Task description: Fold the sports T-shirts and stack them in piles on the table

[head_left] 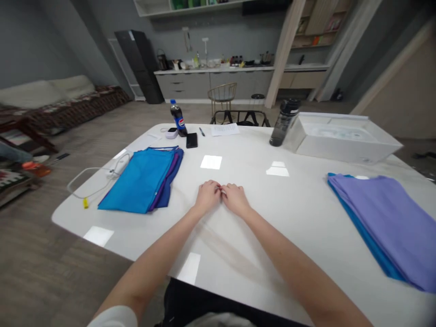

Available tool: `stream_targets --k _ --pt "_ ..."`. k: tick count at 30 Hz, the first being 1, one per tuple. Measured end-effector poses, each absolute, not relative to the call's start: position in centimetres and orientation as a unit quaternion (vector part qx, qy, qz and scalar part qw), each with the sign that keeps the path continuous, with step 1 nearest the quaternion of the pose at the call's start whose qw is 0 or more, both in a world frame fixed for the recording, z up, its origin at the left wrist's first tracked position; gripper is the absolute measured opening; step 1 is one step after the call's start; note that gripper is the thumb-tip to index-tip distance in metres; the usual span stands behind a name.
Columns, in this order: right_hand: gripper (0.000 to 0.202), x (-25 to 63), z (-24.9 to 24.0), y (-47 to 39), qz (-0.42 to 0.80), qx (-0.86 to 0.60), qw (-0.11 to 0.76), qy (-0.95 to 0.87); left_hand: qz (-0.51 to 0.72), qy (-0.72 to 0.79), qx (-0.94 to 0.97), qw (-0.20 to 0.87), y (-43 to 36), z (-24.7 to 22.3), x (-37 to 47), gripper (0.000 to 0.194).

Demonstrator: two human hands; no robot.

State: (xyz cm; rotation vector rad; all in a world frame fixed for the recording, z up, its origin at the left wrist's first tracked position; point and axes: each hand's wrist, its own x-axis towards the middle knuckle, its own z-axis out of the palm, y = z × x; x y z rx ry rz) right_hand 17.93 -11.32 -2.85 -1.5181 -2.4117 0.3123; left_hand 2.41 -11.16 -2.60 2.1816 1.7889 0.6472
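Note:
My left hand (207, 195) and my right hand (235, 197) meet at the middle of the white table (259, 218). Their fingers are curled in, and the fingertips touch one another just above or on the tabletop. No object shows in either hand, though the undersides of the fingers are hidden. To the left lies a stack of flat cloths, a bright blue cloth (139, 179) on top with purple and dark blue layers (170, 181) beneath. At the right, a lilac cloth (391, 218) lies over a blue cloth (368, 245).
Towards the far edge stand a cola bottle (179, 119), a black phone (191, 140), a pen (202, 131), a paper sheet (225, 130) and a dark drink bottle (284, 122). A white box (350, 147) sits far right. A white cable (73, 186) hangs over the left edge.

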Motion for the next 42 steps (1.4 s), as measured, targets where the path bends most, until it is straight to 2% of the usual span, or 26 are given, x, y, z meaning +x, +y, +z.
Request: stream_targets --k 6,11,15,21,25,28,33,36,39,42 --pt "0.030 7.3 -2.7 -8.7 0.130 -0.480 0.140 -0.856 0.256 0.691 0.676 -0.001 -8.5 0.7 -12.6 0.024" --pt "0.031 5.4 -3.4 -8.2 0.095 -0.491 0.159 -0.851 0.212 0.806 0.548 -0.080 -4.8 2.3 -22.3 0.038" --pt "0.030 5.8 -3.7 -8.2 0.097 -0.494 0.157 -0.850 0.178 0.841 0.508 -0.059 -3.3 2.0 -25.1 0.032" --pt "0.029 5.8 -3.9 -8.0 0.107 -0.495 0.168 -0.846 0.224 0.832 0.503 -0.065 -3.9 2.3 -24.4 0.025" --pt "0.027 6.0 -3.9 -8.2 0.118 -0.500 0.207 -0.833 0.270 0.822 0.493 -0.087 -4.8 3.9 -22.2 0.024" --pt "0.027 6.9 -3.8 -8.6 0.152 -0.503 0.278 -0.804 0.304 0.801 0.508 -0.085 -5.3 5.5 -18.3 0.020" --pt "0.031 12.9 -3.8 -8.4 0.231 -0.527 0.437 -0.692 0.355 0.680 0.642 0.016 -6.1 6.6 -7.2 0.014" --pt "0.043 19.7 -3.9 -7.7 0.240 -0.549 0.500 -0.626 0.347 0.556 0.749 0.098 -7.3 5.4 1.0 0.013" --pt "0.053 27.9 -4.1 -7.7 0.213 -0.596 0.499 -0.592 0.316 0.440 0.823 0.173 -9.4 3.3 8.9 0.013" --pt "0.050 35.3 -4.0 -9.4 0.184 -0.631 0.442 -0.611 0.254 0.330 0.866 0.278 -12.5 1.4 15.3 0.014"
